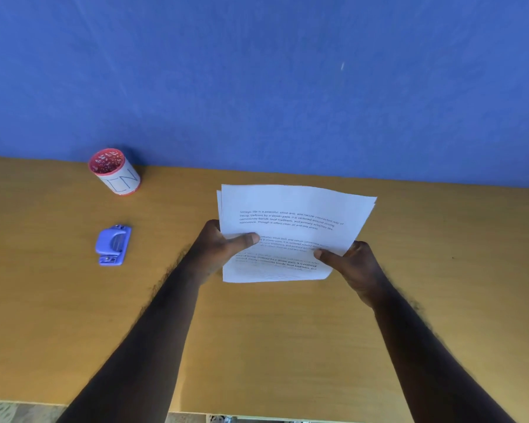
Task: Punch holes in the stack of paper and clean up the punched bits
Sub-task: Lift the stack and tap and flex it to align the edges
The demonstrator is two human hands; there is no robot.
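A stack of white printed paper is held up above the middle of the wooden table, its sheets slightly fanned at the top. My left hand grips the stack's left edge, thumb on top. My right hand grips its lower right edge, thumb also on the page. A blue hole punch lies on the table to the left, well apart from both hands.
A red cup with a white paper label stands at the back left against the blue wall. The table's near edge runs along the bottom, with floor showing beyond it.
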